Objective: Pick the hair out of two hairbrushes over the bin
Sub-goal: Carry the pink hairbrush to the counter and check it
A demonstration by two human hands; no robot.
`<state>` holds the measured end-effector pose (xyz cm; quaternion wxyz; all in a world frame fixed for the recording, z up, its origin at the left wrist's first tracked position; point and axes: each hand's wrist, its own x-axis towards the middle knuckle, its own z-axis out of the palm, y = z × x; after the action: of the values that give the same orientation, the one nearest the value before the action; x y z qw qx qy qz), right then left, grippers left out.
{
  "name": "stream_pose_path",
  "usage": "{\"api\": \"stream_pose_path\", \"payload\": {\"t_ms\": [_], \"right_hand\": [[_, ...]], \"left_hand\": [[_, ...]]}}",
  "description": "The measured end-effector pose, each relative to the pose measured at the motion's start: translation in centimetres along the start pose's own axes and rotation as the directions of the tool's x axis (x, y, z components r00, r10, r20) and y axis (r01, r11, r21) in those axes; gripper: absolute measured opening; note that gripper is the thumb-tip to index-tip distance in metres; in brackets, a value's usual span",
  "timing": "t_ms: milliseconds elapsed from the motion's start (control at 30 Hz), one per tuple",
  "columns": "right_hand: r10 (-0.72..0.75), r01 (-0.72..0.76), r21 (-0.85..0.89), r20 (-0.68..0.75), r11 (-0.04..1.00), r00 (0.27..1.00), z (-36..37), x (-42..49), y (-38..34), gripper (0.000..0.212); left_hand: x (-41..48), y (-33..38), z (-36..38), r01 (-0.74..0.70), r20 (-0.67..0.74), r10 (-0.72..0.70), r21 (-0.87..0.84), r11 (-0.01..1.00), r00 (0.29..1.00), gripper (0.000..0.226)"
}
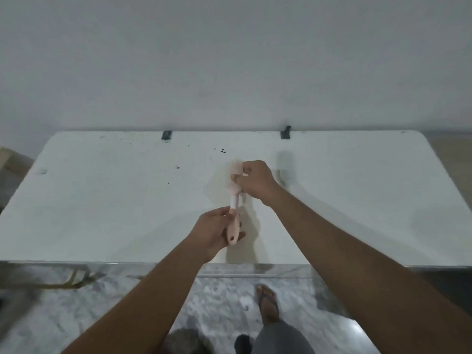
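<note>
A pale pink and white hairbrush (pixel 234 200) is held above the white table (pixel 102 200). My left hand (pixel 213 232) grips its pink handle near the end. My right hand (pixel 255 181) is at the brush head, with thumb and fingers curled and pinching at the bristles. The brush head is blurred and partly hidden behind my right fingers. I see neither a second brush nor a bin clearly.
Small dark specks (pixel 222 150) lie on the table near its far edge. Two dark clips (pixel 166 135) sit on the back edge against the wall. Below the front edge is marble floor (pixel 224 302), with a sandalled foot (pixel 268 301).
</note>
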<state>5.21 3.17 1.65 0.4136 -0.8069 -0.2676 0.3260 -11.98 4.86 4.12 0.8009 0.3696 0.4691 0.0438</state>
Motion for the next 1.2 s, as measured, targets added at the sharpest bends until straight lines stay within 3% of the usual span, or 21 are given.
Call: {"api": "stream_pose_path", "payload": {"t_ms": [167,233,333,400,567,733,800,833,900,1200], "right_hand": [[0.074,-0.076,-0.007,-0.121,0.997,0.99,-1.8,-0.6,0.4,0.02],[0.047,-0.057,-0.056,-0.175,0.997,0.983,-2.1,-0.2,0.5,0.024],[0.0,-0.037,-0.177,-0.205,0.984,0.979,-2.3,0.6,-0.1,0.032],[-0.029,-0.022,-0.257,-0.194,0.966,0.98,-2.5,1.2,-0.4,0.014],[-0.087,0.0,-0.45,-0.174,0.893,0.981,-2.7,2.1,-0.3,0.032],[-0.078,-0.008,-0.537,-0.137,0.844,0.987,-3.1,2.7,0.0,0.005],[-0.071,-0.018,-0.537,-0.143,0.843,0.987,-3.2,2.8,0.0,0.026],[-0.067,-0.021,-0.533,-0.144,0.846,0.987,-3.4,2.8,0.0,0.033],[-0.046,-0.038,-0.529,-0.145,0.848,0.988,-3.7,2.6,-0.1,0.038],[0.004,-0.082,-0.51,-0.152,0.856,0.988,-4.1,2.1,-0.1,0.034]], "left_hand": [[1.7,0.7,2.1,-0.061,-0.086,0.109,0.43,0.901,0.99,0.013],[2.7,1.0,2.6,-0.104,-0.075,0.168,0.527,0.843,0.983,0.022],[4.0,1.4,3.8,-0.147,-0.073,0.25,0.642,0.753,0.965,0.022],[4.7,1.7,4.7,-0.152,-0.079,0.298,0.722,0.675,0.951,0.028],[5.9,2.1,6.0,-0.1,-0.077,0.331,0.868,0.486,0.94,0.033],[6.3,1.9,6.7,-0.036,-0.069,0.348,0.958,0.285,0.935,0.032],[6.2,1.9,7.0,-0.027,-0.056,0.349,0.973,0.229,0.936,0.02],[6.1,1.9,7.1,-0.028,-0.048,0.35,0.977,0.209,0.936,0.013],[6.1,1.9,7.3,-0.046,-0.032,0.365,0.978,0.202,0.93,0.02],[6.8,1.2,6.7,-0.083,-0.018,0.379,0.965,0.248,0.925,0.029]]}}
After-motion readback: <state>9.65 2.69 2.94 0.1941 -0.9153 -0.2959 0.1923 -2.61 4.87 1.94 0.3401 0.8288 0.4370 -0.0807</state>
